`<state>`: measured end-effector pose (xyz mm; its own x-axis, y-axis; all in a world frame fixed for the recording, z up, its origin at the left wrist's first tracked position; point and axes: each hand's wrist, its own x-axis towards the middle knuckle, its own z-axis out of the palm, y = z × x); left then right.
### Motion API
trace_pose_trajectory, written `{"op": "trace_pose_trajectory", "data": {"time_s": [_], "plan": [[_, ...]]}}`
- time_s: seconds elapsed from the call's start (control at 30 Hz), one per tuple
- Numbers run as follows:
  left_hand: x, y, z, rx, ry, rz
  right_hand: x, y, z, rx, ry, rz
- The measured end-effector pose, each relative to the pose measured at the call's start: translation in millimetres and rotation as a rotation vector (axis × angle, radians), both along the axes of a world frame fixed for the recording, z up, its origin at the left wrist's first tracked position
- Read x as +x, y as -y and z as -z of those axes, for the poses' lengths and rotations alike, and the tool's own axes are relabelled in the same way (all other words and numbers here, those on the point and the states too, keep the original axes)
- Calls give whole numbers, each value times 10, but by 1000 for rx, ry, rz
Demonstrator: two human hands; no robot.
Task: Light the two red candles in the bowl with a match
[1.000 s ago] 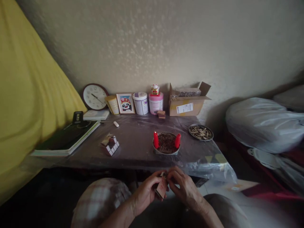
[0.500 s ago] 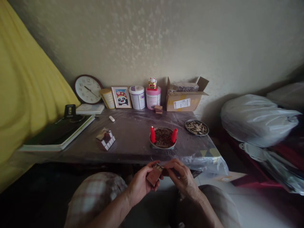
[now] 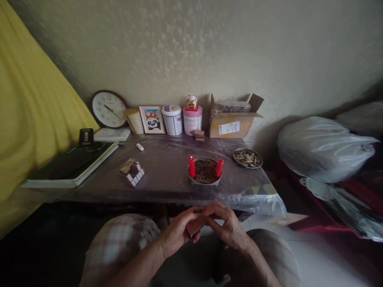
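Observation:
Above my lap, just off the table's front edge, my left hand (image 3: 178, 229) is closed around a brown matchbox (image 3: 195, 226). My right hand (image 3: 226, 223) meets it from the right, with bent fingertips pressed together over the box's upper end. Whatever lies between those fingertips is hidden. Beyond the hands stands a round dish (image 3: 205, 183) of dark grains. It bears two red candles, the left candle (image 3: 192, 167) with a bright tip and the right candle (image 3: 219, 168) without one. A plate of matchsticks (image 3: 247, 158) lies to the right.
On the table's left are a stack of small matchboxes (image 3: 135, 175) and a large dark book (image 3: 72, 163). Along the wall stand a clock (image 3: 109, 108), a framed panda picture (image 3: 152, 119), tubs (image 3: 172, 121) and an open carton (image 3: 231, 126). White bags (image 3: 323, 147) bulge at right.
My right fingers have moved left onto the matchbox's upper end, covering the match heads that showed there before. The box has tilted slightly in my left hand.

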<state>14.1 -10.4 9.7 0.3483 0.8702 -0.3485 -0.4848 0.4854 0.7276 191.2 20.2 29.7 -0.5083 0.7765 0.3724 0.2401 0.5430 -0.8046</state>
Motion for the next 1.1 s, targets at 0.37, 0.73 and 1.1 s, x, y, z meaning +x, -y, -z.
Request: {"op": "trace_pose_trajectory", "data": {"time_s": [0.37,0.73,1.1], "plan": [[-26,9,-144,70,-136,-16,26,-28,108,-457,-467,115],[-39,12,-175,102,-232,-53,-2,-28,113,-107,-150,91],[-32,8,-179,125,-254,-63,-39,-24,64,187,-81,124]]}}
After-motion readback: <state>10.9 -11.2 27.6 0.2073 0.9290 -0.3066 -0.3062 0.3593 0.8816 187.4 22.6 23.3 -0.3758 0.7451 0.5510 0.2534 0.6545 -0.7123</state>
